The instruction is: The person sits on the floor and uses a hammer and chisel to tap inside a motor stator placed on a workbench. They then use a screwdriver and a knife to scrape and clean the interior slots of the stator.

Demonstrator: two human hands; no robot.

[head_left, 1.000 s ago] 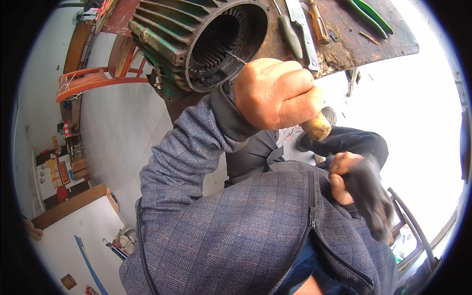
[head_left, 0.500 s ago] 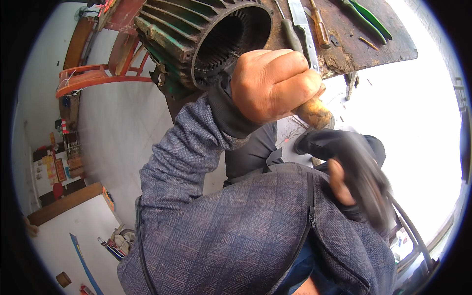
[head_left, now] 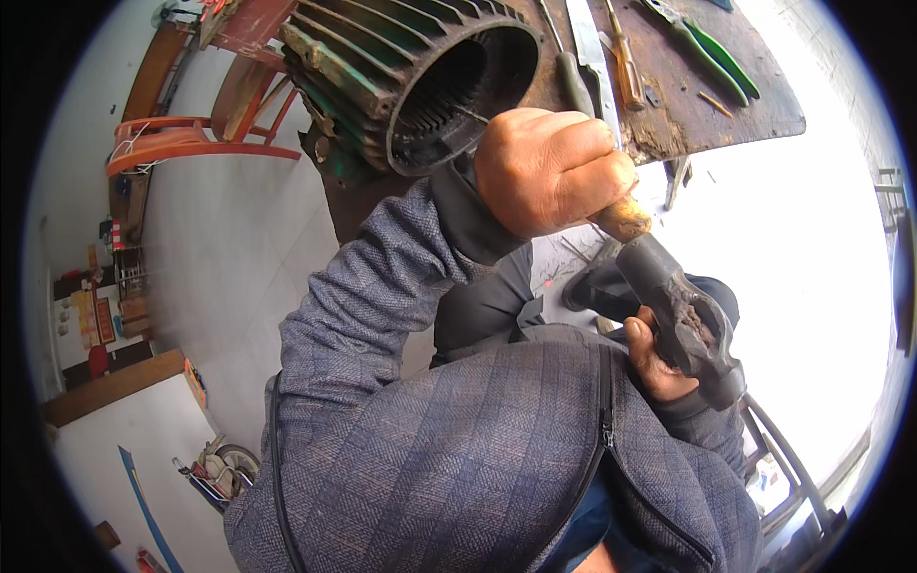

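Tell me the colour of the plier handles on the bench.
Green; the pliers show in the head view, top right.

Worn brown workbench top carrying a green ribbed motor housing with its open, toothed bore facing the viewer; beside it, a flat metal blade, a wooden-handled screwdriver and green-handled pliers. Orange-red metal frame at left; white board at lower left.

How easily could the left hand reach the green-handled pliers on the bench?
Probably not freely: the left hand is closed around the wooden handle of the hammer. The green-handled pliers lie uncovered on the bench beyond it, with nothing between.
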